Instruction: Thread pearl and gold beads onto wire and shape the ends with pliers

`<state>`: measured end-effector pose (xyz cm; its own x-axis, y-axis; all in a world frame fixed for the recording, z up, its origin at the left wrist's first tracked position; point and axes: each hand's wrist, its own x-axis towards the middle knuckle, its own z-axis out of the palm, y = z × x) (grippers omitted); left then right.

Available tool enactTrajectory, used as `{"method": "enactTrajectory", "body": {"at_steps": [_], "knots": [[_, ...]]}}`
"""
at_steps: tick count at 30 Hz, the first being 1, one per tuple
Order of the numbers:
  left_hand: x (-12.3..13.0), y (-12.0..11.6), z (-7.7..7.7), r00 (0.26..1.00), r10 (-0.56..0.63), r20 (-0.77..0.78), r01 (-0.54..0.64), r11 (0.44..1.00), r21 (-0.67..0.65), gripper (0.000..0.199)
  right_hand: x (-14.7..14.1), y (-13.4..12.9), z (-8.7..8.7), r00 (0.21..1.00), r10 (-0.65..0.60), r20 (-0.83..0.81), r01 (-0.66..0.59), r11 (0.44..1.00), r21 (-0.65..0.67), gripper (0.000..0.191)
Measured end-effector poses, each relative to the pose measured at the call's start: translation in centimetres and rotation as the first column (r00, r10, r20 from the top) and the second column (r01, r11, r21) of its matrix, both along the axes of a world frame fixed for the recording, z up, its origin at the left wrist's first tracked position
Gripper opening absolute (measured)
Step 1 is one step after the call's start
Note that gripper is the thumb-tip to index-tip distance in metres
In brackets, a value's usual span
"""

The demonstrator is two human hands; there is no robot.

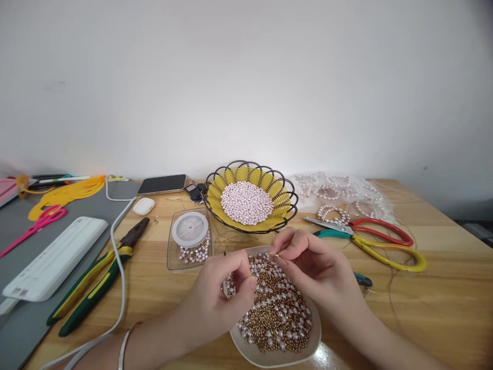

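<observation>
My left hand (227, 288) is closed in a pinch over the left side of a pale dish (236, 341). Whatever its thumb and forefinger hold is too small to make out. Above the dish's far right side, my right hand (314, 262) pinches a small gold-coloured piece (276, 256) between thumb and fingertips. Strands of white pearl and gold beads (279, 308) fill the dish beneath both hands. Behind them stands a yellow woven basket (283, 198) with a black looped rim, holding loose pale pearl beads (246, 203).
To the left are a clear box (171, 257) with a spool (190, 229), pliers (98, 280), a white cable (122, 288), a power bank (56, 259), pink scissors (38, 224) and a phone (162, 184). Red-and-yellow-handled scissors (362, 236) and bagged pearl strands (339, 187) lie right.
</observation>
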<state>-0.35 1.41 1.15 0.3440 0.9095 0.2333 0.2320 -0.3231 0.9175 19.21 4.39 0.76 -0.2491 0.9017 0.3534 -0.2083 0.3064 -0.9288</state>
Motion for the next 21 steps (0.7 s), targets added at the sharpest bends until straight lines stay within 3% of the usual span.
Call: {"method": "enactTrajectory", "body": {"at_steps": [12,21], "knots": [[-0.03,-0.32,-0.31,0.999,-0.003,-0.045,0.009,0.992,0.13,0.023,0.02,-0.61,-0.53,0.997,-0.035,0.072,0.023,0.987,0.162,0.021],[-0.1,-0.44,-0.22,0.997,-0.022,-0.069,0.034,0.982,0.183,0.022,0.05,-0.7,-0.31,0.994,-0.04,0.104,0.018,0.979,0.203,0.023]]}}
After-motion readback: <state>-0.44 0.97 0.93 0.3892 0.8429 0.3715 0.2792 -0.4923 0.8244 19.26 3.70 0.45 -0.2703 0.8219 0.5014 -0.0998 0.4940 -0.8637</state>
